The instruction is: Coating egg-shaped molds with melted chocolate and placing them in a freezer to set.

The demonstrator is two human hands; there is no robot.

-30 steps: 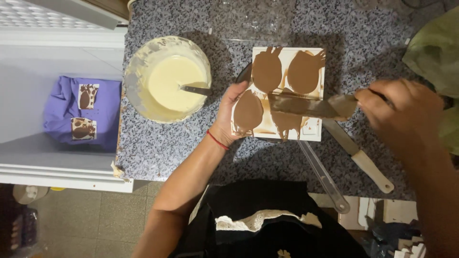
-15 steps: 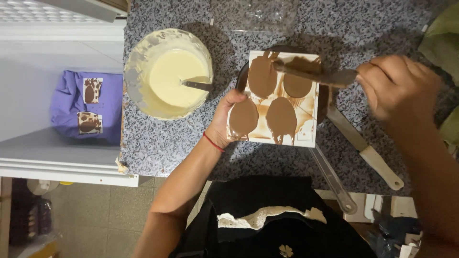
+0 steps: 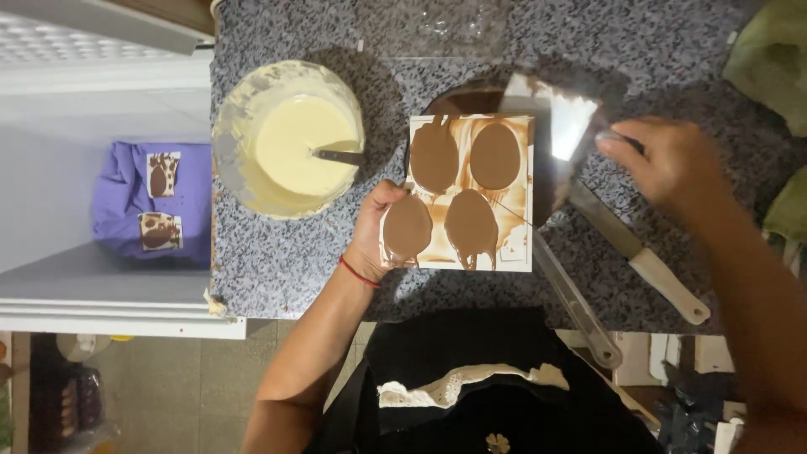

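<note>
I see the egg mould [image 3: 471, 192], a square clear tray with four oval cavities filled with brown chocolate, lying flat on the speckled grey granite counter [image 3: 277, 252], near its front edge. My left hand [image 3: 376, 227] is clenched on the mould's left edge, fingers curled over the near-left cavity. Just right of the mould, my right hand [image 3: 664, 164] is closed on the handle of a wide metal scraper [image 3: 559, 134], whose shiny blade tilts above the mould's upper right corner, over a dark bowl [image 3: 458, 101] that is mostly hidden behind the mould. Two long tools, a white-handled spatula [image 3: 639, 252] and a metal one [image 3: 576, 298], lie on the counter to the right of the mould, angled toward the front edge. Left of the mould stands a round bowl of pale cream [image 3: 286, 139] with a spoon handle resting in it. Further left, beyond the counter's edge, is a white open chest [image 3: 50, 168] with a purple package [image 3: 151, 202] inside. A clear container [image 3: 437, 25] sits behind the mould, and green cloth [image 3: 769, 50] lies far right.
</note>
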